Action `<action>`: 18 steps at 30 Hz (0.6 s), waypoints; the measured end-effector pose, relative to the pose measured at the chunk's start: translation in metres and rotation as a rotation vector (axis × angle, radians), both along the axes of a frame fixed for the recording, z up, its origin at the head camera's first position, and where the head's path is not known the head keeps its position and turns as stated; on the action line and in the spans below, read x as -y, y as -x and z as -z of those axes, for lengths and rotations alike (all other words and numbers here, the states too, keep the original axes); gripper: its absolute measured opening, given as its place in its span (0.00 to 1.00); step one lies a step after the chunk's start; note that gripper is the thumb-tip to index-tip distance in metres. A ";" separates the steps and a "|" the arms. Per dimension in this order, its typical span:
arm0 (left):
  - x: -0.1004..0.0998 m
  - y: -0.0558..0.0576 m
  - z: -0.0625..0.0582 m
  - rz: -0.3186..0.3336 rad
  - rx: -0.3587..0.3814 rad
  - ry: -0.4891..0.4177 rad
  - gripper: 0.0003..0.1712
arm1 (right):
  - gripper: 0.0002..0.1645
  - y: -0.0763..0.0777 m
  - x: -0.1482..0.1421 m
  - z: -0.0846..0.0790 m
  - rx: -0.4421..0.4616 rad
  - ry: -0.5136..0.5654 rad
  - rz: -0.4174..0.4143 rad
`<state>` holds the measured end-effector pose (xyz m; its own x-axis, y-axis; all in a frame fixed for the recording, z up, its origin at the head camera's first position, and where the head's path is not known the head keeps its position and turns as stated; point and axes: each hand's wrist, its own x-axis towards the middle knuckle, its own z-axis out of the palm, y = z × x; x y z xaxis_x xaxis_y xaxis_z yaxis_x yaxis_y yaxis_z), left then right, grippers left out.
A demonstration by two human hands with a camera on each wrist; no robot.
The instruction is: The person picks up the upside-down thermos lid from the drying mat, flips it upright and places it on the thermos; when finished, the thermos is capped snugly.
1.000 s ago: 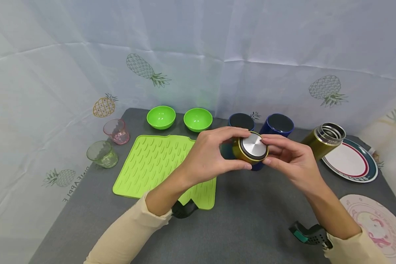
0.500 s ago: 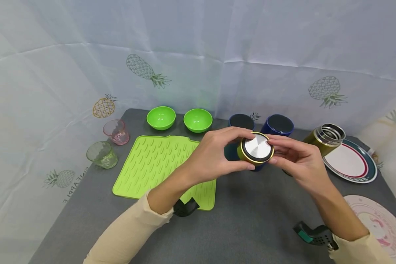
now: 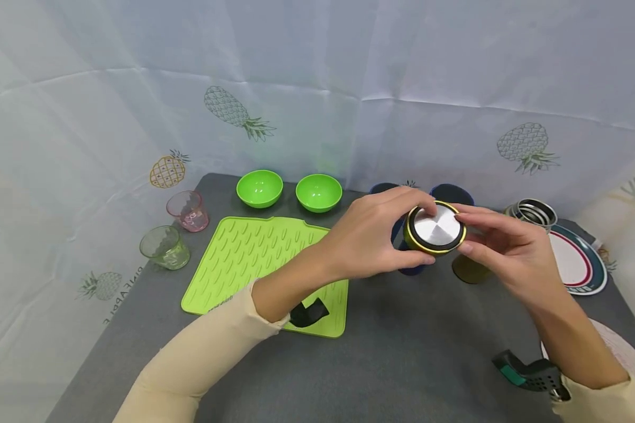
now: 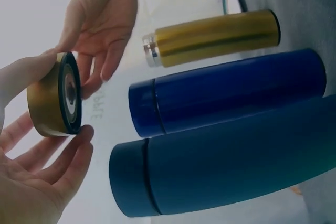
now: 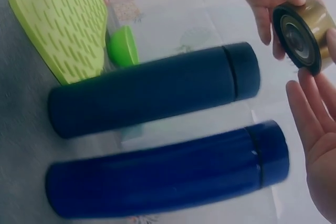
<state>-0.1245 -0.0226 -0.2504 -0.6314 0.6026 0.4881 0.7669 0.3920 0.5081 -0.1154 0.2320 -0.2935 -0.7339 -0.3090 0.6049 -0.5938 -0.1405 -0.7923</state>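
Observation:
A gold vacuum flask lid point(image 3: 438, 227) with a silver disc on its top is held up in front of me. My left hand point(image 3: 373, 235) grips it from the left, thumb below and fingers at the upper edge. From the right, my right hand point(image 3: 515, 249) pinches its rim with thumb and fingertips. The lid's dark inner side point(image 5: 298, 40) shows in the right wrist view. Behind my right hand, the matching gold flask point(image 4: 220, 38) stands upright with its steel neck uncovered. The lid is apart from it.
A blue flask point(image 4: 236, 93) and a dark teal flask point(image 4: 236, 161) stand capped behind the hands. Left of them are a green drying mat point(image 3: 243, 258), two green bowls point(image 3: 260, 189) and two glasses point(image 3: 165, 249). Plates point(image 3: 571, 258) lie at the right.
Both hands have moved right with the lid, and slightly up over the last half second. The lid now sits closer to the gold flask, and my right hand covers more of that flask.

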 end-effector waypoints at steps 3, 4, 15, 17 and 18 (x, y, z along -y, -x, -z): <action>-0.007 0.004 -0.008 0.006 -0.012 0.039 0.28 | 0.23 0.002 -0.006 -0.006 -0.009 0.027 -0.006; -0.011 0.006 -0.011 0.012 -0.015 0.048 0.27 | 0.23 0.002 -0.010 -0.008 -0.013 0.035 -0.009; -0.043 0.020 -0.032 0.017 0.026 0.105 0.25 | 0.24 0.007 -0.033 -0.025 -0.037 0.125 -0.030; -0.048 0.022 -0.033 0.013 0.034 0.097 0.26 | 0.25 0.009 -0.037 -0.027 -0.044 0.137 -0.026; -0.049 0.023 -0.033 0.009 0.037 0.093 0.26 | 0.26 0.010 -0.040 -0.027 -0.046 0.141 -0.021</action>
<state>-0.1476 0.0268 -0.2171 -0.6420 0.6500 0.4066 0.7523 0.4316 0.4978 -0.1258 0.2723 -0.2663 -0.6991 -0.2332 0.6759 -0.6245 -0.2612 -0.7360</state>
